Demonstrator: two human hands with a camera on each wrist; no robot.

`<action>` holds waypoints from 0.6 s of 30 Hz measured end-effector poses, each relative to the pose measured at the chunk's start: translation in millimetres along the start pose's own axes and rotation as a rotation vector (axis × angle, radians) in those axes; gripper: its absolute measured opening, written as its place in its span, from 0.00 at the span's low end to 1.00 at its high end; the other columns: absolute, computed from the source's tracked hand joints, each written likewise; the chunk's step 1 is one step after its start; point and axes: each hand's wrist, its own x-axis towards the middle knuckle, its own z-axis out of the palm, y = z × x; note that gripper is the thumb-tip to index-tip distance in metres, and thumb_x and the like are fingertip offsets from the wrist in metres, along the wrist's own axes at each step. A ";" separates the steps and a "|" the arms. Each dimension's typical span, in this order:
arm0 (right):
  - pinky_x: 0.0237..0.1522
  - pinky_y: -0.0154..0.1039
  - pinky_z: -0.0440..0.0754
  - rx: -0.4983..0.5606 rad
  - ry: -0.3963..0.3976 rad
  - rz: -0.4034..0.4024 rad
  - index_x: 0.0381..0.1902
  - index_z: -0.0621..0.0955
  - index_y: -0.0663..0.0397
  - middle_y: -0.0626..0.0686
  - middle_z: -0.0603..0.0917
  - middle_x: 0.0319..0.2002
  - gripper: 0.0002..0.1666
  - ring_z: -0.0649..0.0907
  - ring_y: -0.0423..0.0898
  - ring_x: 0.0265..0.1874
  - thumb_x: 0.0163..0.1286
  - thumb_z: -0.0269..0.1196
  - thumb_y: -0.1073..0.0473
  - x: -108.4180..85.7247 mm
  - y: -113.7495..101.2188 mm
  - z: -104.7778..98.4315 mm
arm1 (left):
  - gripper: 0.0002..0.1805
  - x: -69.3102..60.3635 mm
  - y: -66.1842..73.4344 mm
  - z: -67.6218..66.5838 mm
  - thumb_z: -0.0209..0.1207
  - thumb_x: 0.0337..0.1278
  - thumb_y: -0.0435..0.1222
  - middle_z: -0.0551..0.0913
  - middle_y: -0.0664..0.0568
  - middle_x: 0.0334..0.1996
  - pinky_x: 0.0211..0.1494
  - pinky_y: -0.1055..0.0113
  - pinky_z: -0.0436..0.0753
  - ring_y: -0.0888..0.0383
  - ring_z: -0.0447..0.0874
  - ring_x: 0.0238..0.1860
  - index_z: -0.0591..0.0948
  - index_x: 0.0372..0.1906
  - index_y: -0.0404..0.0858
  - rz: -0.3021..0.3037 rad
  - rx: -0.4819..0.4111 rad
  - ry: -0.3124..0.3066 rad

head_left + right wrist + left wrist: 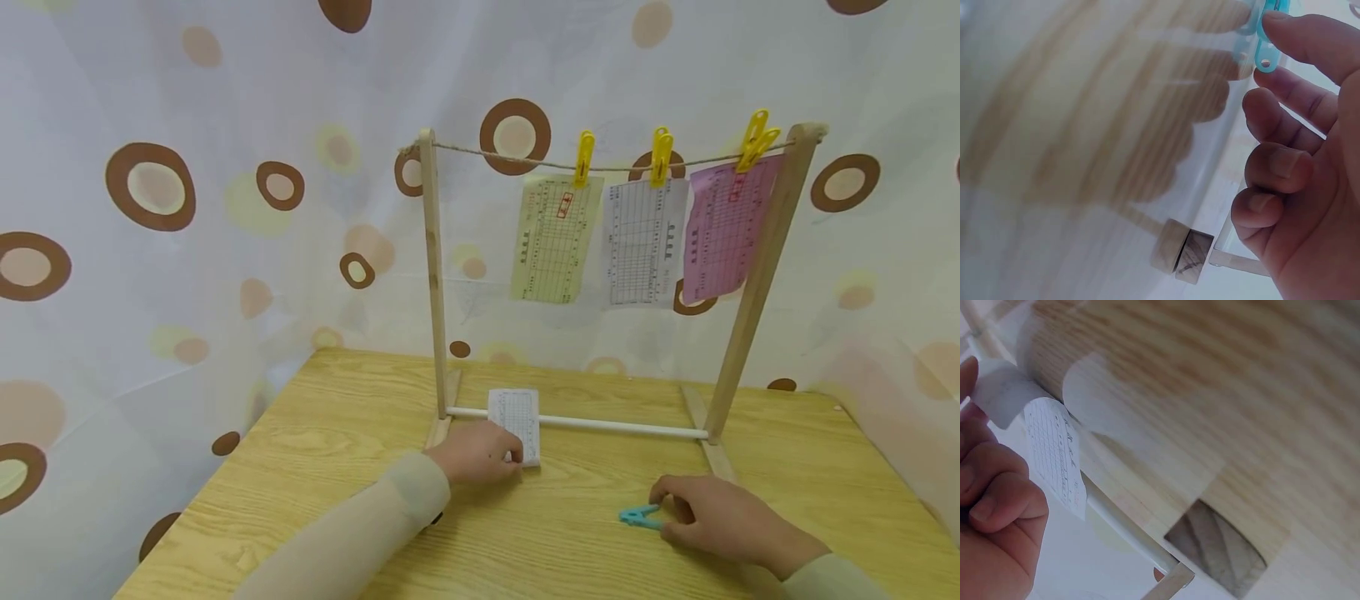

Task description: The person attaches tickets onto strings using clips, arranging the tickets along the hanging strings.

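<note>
On the table in front of me lies a white printed paper slip, partly across the rack's white bottom bar. My left hand pinches the slip's near edge, and the left wrist view shows the paper bending up toward the fingertips. My right hand holds a turquoise clothespin by its handle ends, thumb on one side and a finger on the other. In the right wrist view the clothespin is cut off at the top, while the other fingers curl loosely beside it.
A wooden rack stands at the back with a string across its top. Yellow clothespins hold a green slip, a white slip and a pink slip. Behind hangs a dotted curtain.
</note>
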 end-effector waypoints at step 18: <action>0.23 0.34 0.67 0.059 -0.029 -0.003 0.53 0.79 0.40 0.37 0.72 0.24 0.19 0.69 0.33 0.20 0.67 0.70 0.45 0.0 1.3 1.9 | 0.19 0.5 -19.7 -4.6 0.68 0.60 0.47 0.82 0.63 0.36 0.41 0.65 0.77 0.63 0.76 0.35 0.83 0.55 0.51 -0.179 -0.169 0.032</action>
